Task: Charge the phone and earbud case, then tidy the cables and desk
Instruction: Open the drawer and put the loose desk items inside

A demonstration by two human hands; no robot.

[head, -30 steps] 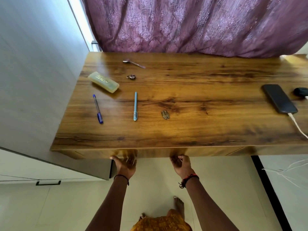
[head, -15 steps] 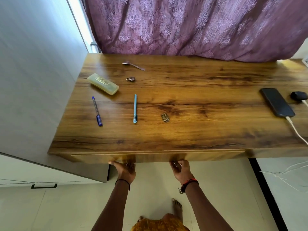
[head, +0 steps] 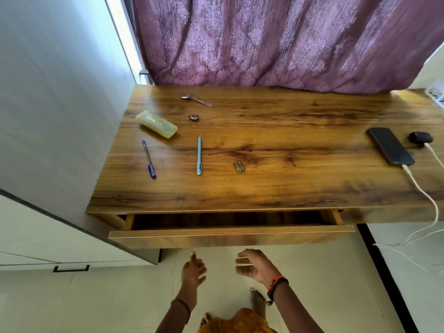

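Observation:
A black phone (head: 389, 145) lies at the right end of the wooden desk (head: 264, 188) with a white cable (head: 422, 193) plugged into its near end. Beside it sits a black earbud case (head: 420, 138) with a second white cable (head: 435, 155) attached. Both cables drop over the desk's right edge. The drawer (head: 230, 233) under the desk top stands partly pulled out. My left hand (head: 193, 272) and right hand (head: 258, 266) hover below the drawer front, fingers relaxed, holding nothing.
On the desk's left half lie a yellowish pencil box (head: 156, 124), a dark blue pen (head: 149, 159), a light blue pen (head: 199, 155), a spoon (head: 196, 100), a small ring-like item (head: 193, 117) and a small metal clip (head: 239, 167). A purple curtain (head: 276, 39) hangs behind; a white cupboard (head: 48, 116) stands left.
The drawer has slid out from under the desk top. Both hands have let go of its lower edge and pulled back toward me.

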